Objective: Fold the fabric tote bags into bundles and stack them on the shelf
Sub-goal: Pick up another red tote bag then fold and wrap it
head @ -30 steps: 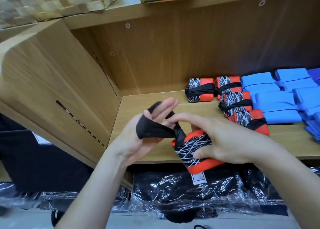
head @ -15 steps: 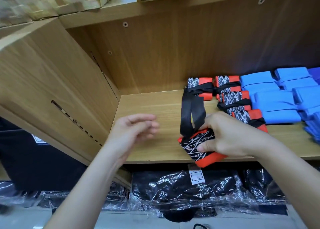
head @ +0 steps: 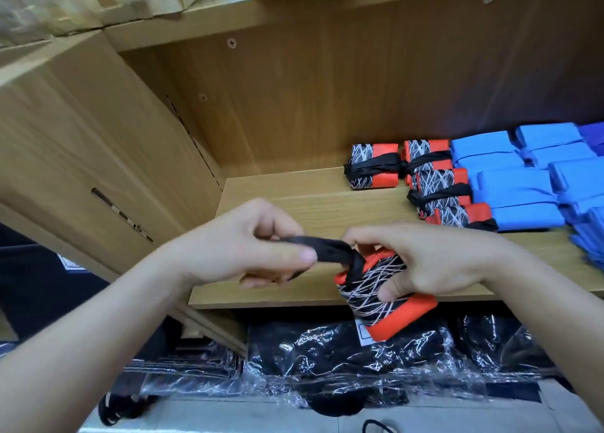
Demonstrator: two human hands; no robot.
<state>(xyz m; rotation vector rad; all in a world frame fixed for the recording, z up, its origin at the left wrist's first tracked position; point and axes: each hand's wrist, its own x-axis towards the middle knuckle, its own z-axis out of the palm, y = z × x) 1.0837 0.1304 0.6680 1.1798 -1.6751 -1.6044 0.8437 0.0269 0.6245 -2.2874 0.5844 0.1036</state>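
In the head view, a folded red-and-black bundle (head: 382, 298) is being gripped by the right hand (head: 434, 262), thumb on its patterned face, at the near edge of the shelf (head: 294, 203) and partly overhanging it. Its black strap (head: 320, 248) is being pinched between the thumb and fingers of the left hand (head: 248, 246) and is being held out leftward, roughly level, from the bundle's upper end. The bundle is thus being kept right of the left hand, its long axis tilted from upper left to lower right, with the strap crossing that axis. The right hand is the nearer to the finished red bundles (head: 376, 167), which are lying far and right, beside blue bundles (head: 510, 184). A wrap or tuck of the strap is judged to be coming, then a placement rightward and farther in.
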